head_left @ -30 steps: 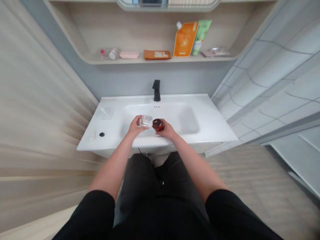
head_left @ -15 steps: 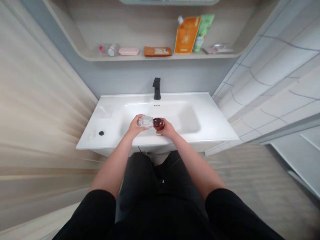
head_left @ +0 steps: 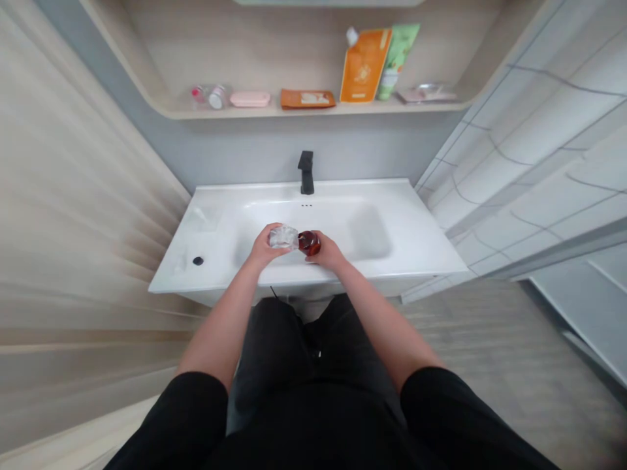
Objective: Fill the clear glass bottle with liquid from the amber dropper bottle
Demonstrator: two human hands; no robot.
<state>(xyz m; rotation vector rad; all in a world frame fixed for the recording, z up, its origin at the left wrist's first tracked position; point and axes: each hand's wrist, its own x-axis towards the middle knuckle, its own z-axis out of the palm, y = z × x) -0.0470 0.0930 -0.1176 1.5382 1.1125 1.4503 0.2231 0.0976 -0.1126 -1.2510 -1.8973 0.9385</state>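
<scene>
Over the front part of the white sink (head_left: 343, 222), my left hand (head_left: 261, 249) is wrapped round a clear bottle (head_left: 283, 237). My right hand (head_left: 329, 251) grips a dark red-brown bottle (head_left: 309, 243). The two bottles lie on their sides, end to end, with their facing ends touching or almost so. Whether liquid passes between them is too small to make out.
A black faucet (head_left: 306, 173) stands behind the basin. Faint clear items (head_left: 206, 217) and a black round piece (head_left: 198, 261) are on the left counter. The shelf above holds an orange pouch (head_left: 365, 65), a green tube (head_left: 398, 62), an orange packet (head_left: 308, 99) and a pink case (head_left: 250, 99).
The whole view has shifted very slightly. Both hands keep their hold on the two bottles, which stay end to end in nearly the same place.
</scene>
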